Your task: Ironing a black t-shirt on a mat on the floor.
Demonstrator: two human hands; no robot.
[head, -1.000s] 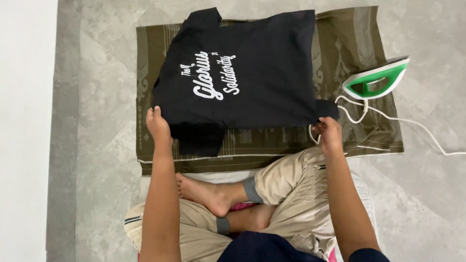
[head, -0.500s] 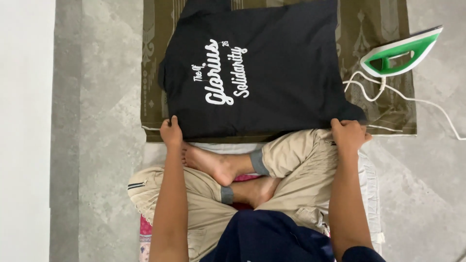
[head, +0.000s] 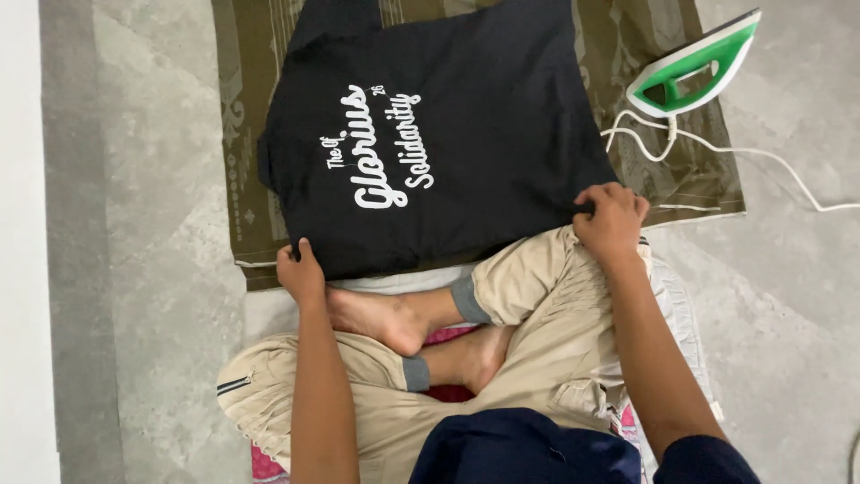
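Observation:
A dark navy T-shirt (head: 466, 108) with white script lettering lies flat on an olive patterned cloth (head: 240, 134) spread on the floor. My left hand (head: 299, 271) pinches the shirt's near left corner at the cloth's front edge. My right hand (head: 611, 218) grips the shirt's near right corner, just above my knee. I sit cross-legged in beige trousers, bare feet tucked below the shirt's near edge.
A green and white iron (head: 697, 70) rests on the cloth's far right corner, its white cord (head: 761, 154) trailing right across the grey stone floor (head: 134, 269). A white wall or strip (head: 18, 242) runs along the left edge.
Both hands have drawn the shirt's near edge toward my lap. The right hand moved inward onto my knee, and the view has shifted so the cloth sits higher.

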